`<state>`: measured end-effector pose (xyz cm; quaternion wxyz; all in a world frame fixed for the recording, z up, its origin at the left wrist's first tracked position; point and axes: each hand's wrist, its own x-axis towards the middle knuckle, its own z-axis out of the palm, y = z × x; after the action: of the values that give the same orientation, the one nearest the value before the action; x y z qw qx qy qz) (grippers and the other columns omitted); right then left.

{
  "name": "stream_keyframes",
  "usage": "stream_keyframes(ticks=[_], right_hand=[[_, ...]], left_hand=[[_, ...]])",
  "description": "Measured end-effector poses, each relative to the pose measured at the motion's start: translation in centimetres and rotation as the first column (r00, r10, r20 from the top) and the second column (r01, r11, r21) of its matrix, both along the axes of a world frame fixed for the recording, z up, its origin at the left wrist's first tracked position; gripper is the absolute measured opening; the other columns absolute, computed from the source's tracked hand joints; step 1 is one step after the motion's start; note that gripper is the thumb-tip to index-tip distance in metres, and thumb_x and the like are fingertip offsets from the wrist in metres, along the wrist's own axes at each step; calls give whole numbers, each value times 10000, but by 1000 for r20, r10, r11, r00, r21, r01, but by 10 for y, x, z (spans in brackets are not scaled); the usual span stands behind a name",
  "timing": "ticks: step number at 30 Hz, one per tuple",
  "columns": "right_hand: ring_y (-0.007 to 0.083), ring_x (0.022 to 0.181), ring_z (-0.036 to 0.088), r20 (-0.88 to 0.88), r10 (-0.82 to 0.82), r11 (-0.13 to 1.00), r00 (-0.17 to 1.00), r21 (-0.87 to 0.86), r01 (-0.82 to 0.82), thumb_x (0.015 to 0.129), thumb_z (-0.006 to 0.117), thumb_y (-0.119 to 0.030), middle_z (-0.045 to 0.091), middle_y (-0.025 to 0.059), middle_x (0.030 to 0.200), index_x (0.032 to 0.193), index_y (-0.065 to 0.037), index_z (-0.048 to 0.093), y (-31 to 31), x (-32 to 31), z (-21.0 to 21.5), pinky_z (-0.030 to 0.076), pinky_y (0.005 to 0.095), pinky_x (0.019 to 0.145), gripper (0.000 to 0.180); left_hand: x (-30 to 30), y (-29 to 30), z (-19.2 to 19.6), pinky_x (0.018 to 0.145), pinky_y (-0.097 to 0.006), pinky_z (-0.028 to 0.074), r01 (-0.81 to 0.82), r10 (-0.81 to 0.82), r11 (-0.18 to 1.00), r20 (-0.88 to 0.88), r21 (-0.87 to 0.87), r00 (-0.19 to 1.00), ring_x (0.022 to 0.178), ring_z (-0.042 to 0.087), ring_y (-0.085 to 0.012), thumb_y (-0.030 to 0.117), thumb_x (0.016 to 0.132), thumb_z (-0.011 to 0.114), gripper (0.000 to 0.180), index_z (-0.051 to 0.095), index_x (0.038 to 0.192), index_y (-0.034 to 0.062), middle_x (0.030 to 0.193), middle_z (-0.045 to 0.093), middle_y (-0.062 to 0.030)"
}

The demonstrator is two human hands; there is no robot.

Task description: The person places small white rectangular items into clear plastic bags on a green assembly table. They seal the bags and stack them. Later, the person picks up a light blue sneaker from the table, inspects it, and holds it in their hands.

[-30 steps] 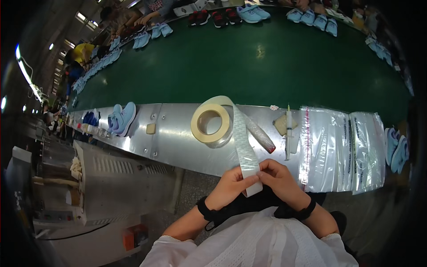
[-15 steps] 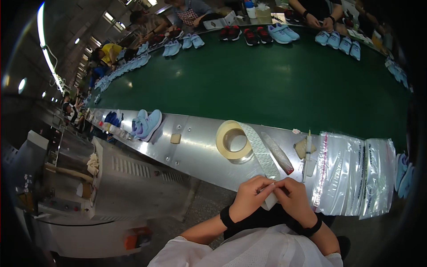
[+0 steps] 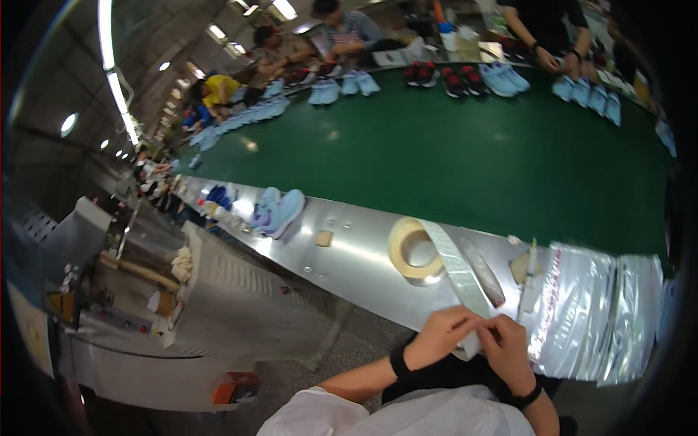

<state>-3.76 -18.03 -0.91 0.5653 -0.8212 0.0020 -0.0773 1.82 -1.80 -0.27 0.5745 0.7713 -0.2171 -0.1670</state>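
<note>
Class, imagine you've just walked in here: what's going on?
A person's left hand and right hand meet, fingertips holding a pale strip near its loose end. The strip runs from a roll on the metal ledge. Plastic bags lie to the right; a pair of pale blue shoes sits farther left. Across the green surface, other people are near more shoes.

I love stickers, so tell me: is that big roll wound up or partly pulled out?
Partly pulled out: a pale strip runs from the roll to the left hand and right hand.
</note>
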Motion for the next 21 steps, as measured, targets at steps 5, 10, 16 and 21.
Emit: stream_keyframes(ticks=[5,10,16,21], right_hand=[[106,544,504,-190,-35,985,981,161,66,818,596,-26,539,44,615,797,25,574,-8,-15,-12,407,269,504,59],[218,704,578,-144,-124,979,982,-181,97,876,587,-212,611,134,860,967,-32,610,-53,-64,-12,457,345,641,202],[354,874,512,317,-487,548,814,-615,567,701,722,-104,530,190,899,867,9,528,-148,-79,-75,401,427,796,279],[368,834,501,247,-574,442,781,-710,549,761,618,-59,520,172,839,789,-19,533,-134,-64,-84,407,460,723,99]], left_hand=[[5,-6,8,631,-278,448,-184,182,983,93,7,979,701,573,-189,104,900,570,131,614,915,-19,805,605,-108],[6,-34,6,714,-313,480,83,-48,990,278,-115,959,798,602,-222,112,865,594,144,616,949,-2,897,614,-109],[-32,-122,-43,1053,-471,303,528,-632,774,400,349,663,1273,396,-321,311,743,712,650,473,1225,-53,1339,433,-215],[-27,-127,-46,1041,-513,317,519,-747,650,342,555,569,1309,375,-293,402,804,648,650,473,1232,-54,1369,437,-176]])
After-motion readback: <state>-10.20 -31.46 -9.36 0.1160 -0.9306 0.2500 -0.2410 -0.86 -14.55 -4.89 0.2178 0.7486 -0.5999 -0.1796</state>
